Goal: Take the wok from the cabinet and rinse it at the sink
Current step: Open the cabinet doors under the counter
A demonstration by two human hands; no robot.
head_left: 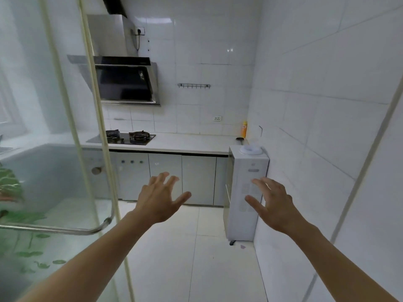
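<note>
Both arms reach forward over the white floor tiles. The left hand (160, 198) is spread, fingers straight, grasping nothing; the right hand (273, 205) is likewise spread and bare, in front of a white water dispenser (246, 192) standing against the right wall. A glass door (54, 149) with a metal bar handle stands at the left. Beyond are the closed base cabinets (165, 177) under a white counter (185, 142), a gas hob (128, 137), a yellow bottle (244, 129) and a range hood (126, 81). The wok cannot be seen

Home kitchen: hob (130, 137), extractor hood (125, 83).
</note>
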